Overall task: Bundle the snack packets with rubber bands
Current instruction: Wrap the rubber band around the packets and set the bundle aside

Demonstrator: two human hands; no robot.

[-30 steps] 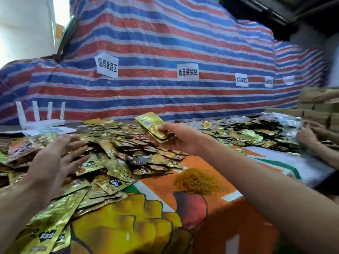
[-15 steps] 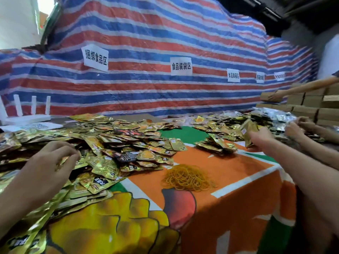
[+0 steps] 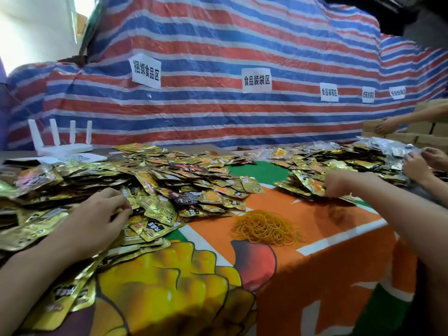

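Nearest lies the counter [image 3: 315, 275], draped in a cloth printed in orange, yellow and green. The left hand [image 3: 97, 214] reaches onto the big heap of gold snack packets [image 3: 169, 185] that covers the counter's left side. Its fingers [image 3: 121, 198] are curled down against the thumb, pinching at a packet on the heap's near slope. The packets carry a black label with white characters, too blurred to read.

Just right of that heap, a loose mound of yellow rubber bands [image 3: 264, 229] sits on the orange cloth, with neither hand on it.

The right hand [image 3: 339, 183] rests knuckles-up on the near edge of a second pile of gold packets [image 3: 339, 163]. Its fingers are tucked under, so I cannot tell whether they grip anything. Beyond it, another person's hands [image 3: 417, 168] work at a clear wrapper.

A white router [image 3: 63, 144] stands at the far left. Behind everything hangs a red, white and blue striped tarp [image 3: 218, 40] bearing paper signs: "捆绑食品区" [image 3: 146, 71], "食品装袋区" [image 3: 257, 80] and "食品装箱区" [image 3: 329, 92]. Two further signs are too small to read. Cardboard boxes [image 3: 426, 134] are stacked far right.
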